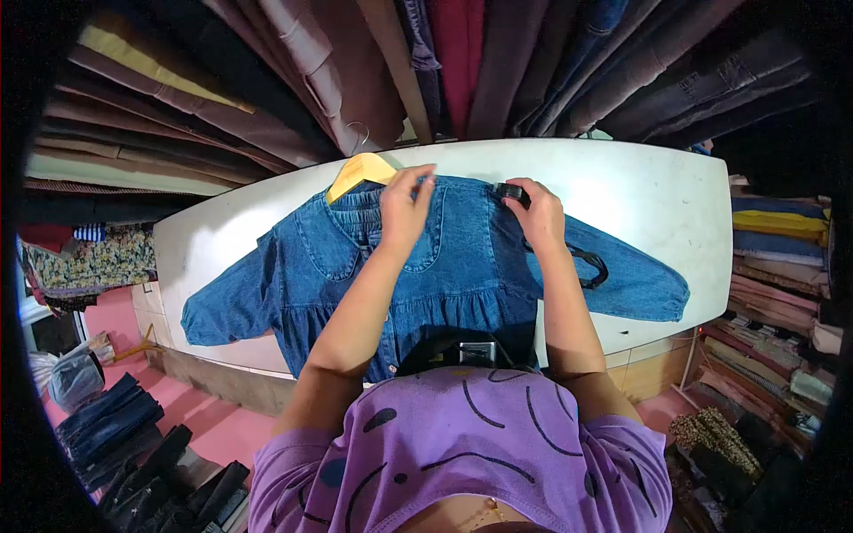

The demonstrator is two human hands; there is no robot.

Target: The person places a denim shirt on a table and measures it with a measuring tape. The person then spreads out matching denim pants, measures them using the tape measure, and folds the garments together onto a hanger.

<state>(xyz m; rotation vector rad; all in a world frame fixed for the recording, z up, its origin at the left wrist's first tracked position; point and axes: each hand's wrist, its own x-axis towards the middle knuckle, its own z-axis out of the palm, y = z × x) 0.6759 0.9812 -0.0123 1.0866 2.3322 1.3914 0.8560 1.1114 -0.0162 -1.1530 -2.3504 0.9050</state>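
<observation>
A blue denim blouse (466,231) with a wide collar and gathered body lies spread on a white table, its sleeves out to both sides. A light wooden hanger (362,166) with a metal hook sits in its neck opening. Over the right part of the collar, my left hand (409,202) has its fingers pinched together; what they hold, if anything, is too small to tell. At the shoulder seam, my right hand (540,211) grips a small black round object (508,190) between thumb and fingers. A black cord loop (588,268) lies on the sleeve beside my right forearm.
The white table (640,195) has a rounded far edge. Trousers and jeans (453,71) hang in a dense row behind it. Folded clothes (773,240) are stacked at the right. Dark garments (111,417) lie at the lower left, near the pink floor (200,410).
</observation>
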